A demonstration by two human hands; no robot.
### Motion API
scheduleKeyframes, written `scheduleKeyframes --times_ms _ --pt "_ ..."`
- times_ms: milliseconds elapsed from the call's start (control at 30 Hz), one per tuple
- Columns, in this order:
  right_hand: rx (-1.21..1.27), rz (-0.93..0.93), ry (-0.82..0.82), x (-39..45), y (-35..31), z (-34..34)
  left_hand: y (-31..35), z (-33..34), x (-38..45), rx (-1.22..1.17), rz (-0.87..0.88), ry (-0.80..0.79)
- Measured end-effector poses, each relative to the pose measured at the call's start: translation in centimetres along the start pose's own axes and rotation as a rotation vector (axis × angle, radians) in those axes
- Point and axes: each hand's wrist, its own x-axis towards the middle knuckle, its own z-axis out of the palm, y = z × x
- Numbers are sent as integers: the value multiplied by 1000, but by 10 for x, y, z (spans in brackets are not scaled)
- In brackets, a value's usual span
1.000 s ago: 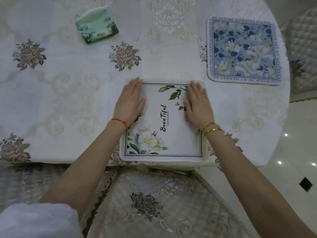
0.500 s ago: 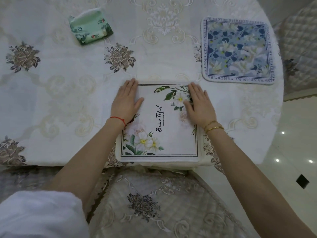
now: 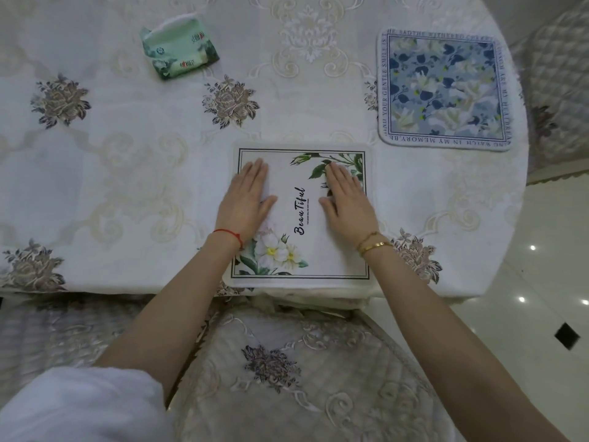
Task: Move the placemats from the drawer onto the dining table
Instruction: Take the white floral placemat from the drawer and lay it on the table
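A white placemat (image 3: 328, 256) with white flowers, green leaves and the word "Beautiful" lies flat near the front edge of the round dining table (image 3: 127, 173). My left hand (image 3: 247, 199) rests flat on its left half, fingers straight. On the mat's right half my right hand (image 3: 347, 199) lies flat in the same way. A second placemat (image 3: 444, 89), blue with a floral print and a lettered border, lies on the table to the far right. The drawer is out of view.
A green pack of tissues (image 3: 178, 49) lies at the back left of the table. A padded chair seat (image 3: 287, 371) stands right below the table's front edge. Another quilted chair (image 3: 557, 90) is at the right. Glossy tiled floor (image 3: 548, 282) shows at lower right.
Both hands have slid inward from the mat's far corners and now lie flat nearer its middle. The white mat sits a little further from the table's front edge.
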Motion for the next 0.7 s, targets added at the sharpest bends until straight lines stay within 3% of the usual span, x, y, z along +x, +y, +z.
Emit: scheduleKeyframes --times_ms 233,333,500,700 --pt "-54 140 18 -43 45 -18 -31 -11 -34 83 -74 5" --pt "-26 76 28 -48 22 -18 -13 -10 -48 27 -1 -26" --pt "-15 -51 -94 -44 -24 6 29 9 -54 -2 44 -109" --pt "-56 22 -73 -74 11 -2 1 7 -73 44 -42 -65"
